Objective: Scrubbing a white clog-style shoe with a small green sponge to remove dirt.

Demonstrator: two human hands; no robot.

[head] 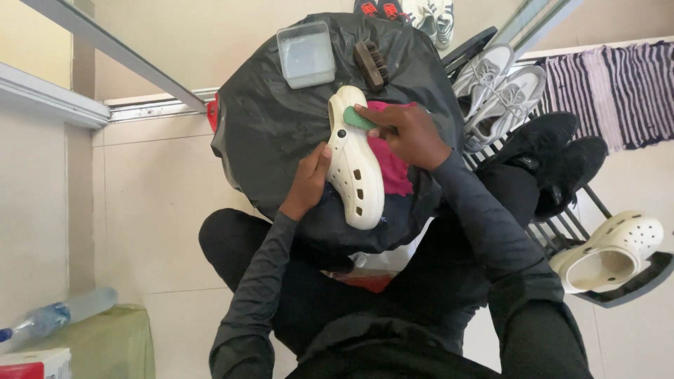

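On my feed, a cream clog [356, 168] with vent holes lies on black plastic sheeting [267, 126]; left hand [307, 184] clasps its side, right hand [407, 133] pinches a green sponge [358, 119] against its heel.

Single head-worn view, looking steeply down, close over lap

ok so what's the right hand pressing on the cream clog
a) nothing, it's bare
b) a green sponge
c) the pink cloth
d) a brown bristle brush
b: the right hand holds a green sponge against the heel end of the cream clog, while the brown brush lies apart on the black plastic sheet and the pink cloth sits beside the clog; the left hand steadies the clog.
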